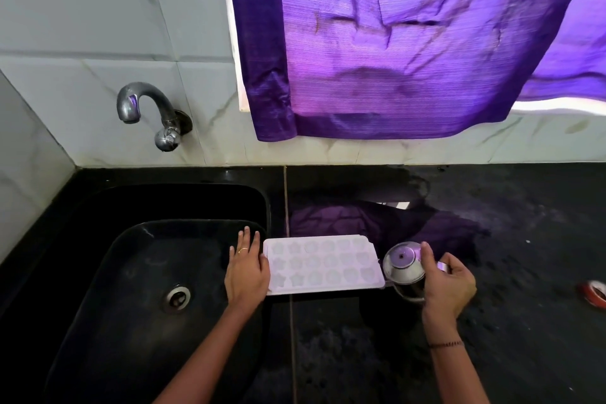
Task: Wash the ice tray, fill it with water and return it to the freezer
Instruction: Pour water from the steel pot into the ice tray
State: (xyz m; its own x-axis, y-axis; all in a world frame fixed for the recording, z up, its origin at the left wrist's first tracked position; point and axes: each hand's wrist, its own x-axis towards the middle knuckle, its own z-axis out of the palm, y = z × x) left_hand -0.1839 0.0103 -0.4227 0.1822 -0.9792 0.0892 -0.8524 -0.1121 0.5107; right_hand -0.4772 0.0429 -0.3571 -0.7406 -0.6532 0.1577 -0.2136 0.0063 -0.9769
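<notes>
Tray, white with rows of star and round moulds, is lying flat on the black surface, just right of the sink. Its left end is sitting at the sink's rim.

The left hand is resting with straight, spread fingers against the tray's left end, partly over the sink, steadying it. The right hand is curling round a steel jug and tipping it toward the tray's right end; the jug's rim is almost touching the tray. Whether water is running out cannot be told. This is looking like the filling step.

Risks from here:
- The jug's mouth is wide next to the small moulds, so a quick tip is likely to send water over the tray's edge onto the surface.
- A nudge from the jug could be pushing the tray left, toward the sink; only the flat left hand is stopping it.
- Overfilled moulds would be slopping on the carry to the freezer.

A tap is jutting from the tiled wall above the sink, and a purple curtain is hanging behind. A red and white object is showing at the right edge, too cut off to identify.

No brand, label or writing is readable anywhere.
</notes>
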